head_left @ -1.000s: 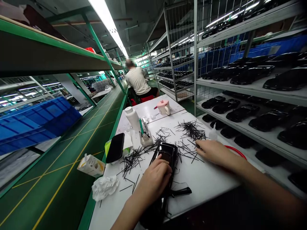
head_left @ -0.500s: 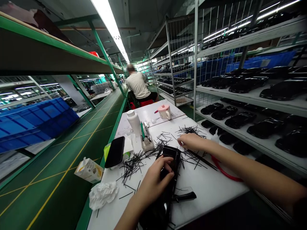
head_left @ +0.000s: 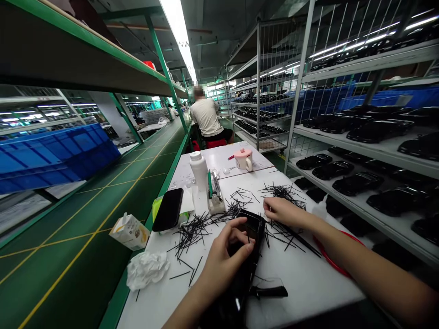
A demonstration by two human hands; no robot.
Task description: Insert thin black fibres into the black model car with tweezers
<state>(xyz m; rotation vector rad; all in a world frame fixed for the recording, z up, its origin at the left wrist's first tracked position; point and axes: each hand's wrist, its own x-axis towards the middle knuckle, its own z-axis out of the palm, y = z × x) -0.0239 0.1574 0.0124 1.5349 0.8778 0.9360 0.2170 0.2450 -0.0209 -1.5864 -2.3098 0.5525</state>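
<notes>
A glossy black model car body (head_left: 236, 304) lies lengthwise at the front of the white table, partly hidden by my left hand (head_left: 233, 249). That hand is over the car, thumb and fingertips pinched around what looks like a thin black strip (head_left: 248, 239). My right hand (head_left: 283, 211) is low over the table beyond the car's right side, fingers closed; whatever they hold is hidden. Loose black strips (head_left: 194, 235) lie scattered left of the car, with another pile (head_left: 283, 193) behind my right hand. A black part (head_left: 269, 291) rests right of the car.
On the table are a phone (head_left: 168, 210), white bottle (head_left: 199, 169), tool holder (head_left: 216, 205), lidded mug (head_left: 243, 160) and crumpled tissue (head_left: 147, 270). A drink carton (head_left: 129, 231) stands by the green conveyor (head_left: 85, 224). Racks of black cars (head_left: 358, 185) line the right; a person (head_left: 206, 116) sits ahead.
The view has shifted, moving the table slightly in the picture. My left thumb and fingertips have come together over the car. My right hand stays near the strips.
</notes>
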